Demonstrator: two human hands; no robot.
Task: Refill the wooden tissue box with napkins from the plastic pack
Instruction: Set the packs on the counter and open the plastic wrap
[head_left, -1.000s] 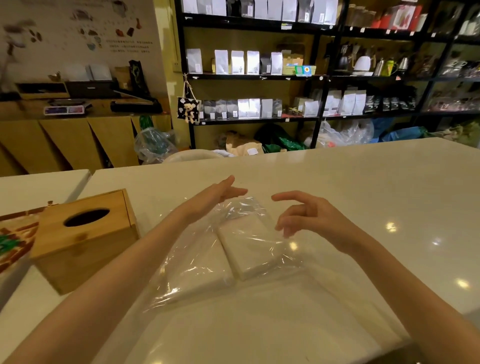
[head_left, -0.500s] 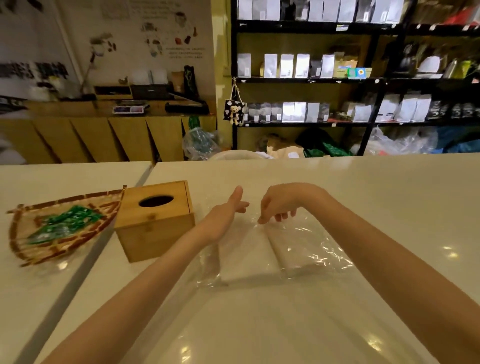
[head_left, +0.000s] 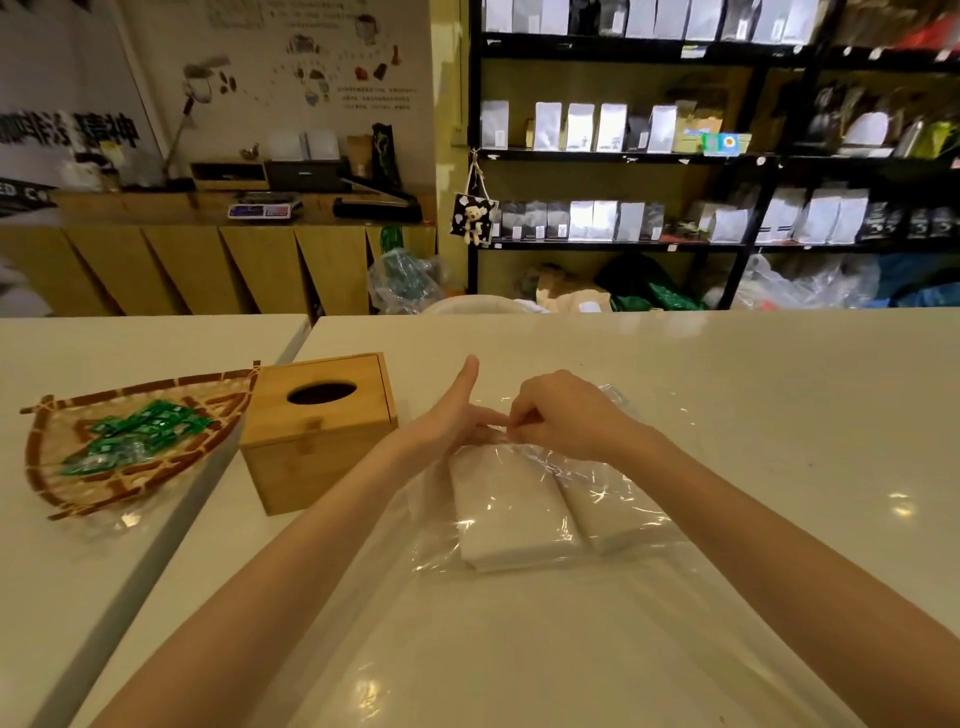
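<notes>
One head camera is doing all the looking, riding at the person's eye level and tilting forward and down across the white counter (head_left: 727, 395). Both forearms are running in from the bottom edge, so the hands are sitting close, mid-frame. The wide lens is bending the shelves (head_left: 675, 156) at the back, well away. No second view is sharing the scene.

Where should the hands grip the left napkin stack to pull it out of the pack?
Probably the far short end of the left napkin stack, from the far side: both hands are already at the pack there, seemingly opening it. The stack lies flat, film over its top and near end.
</notes>
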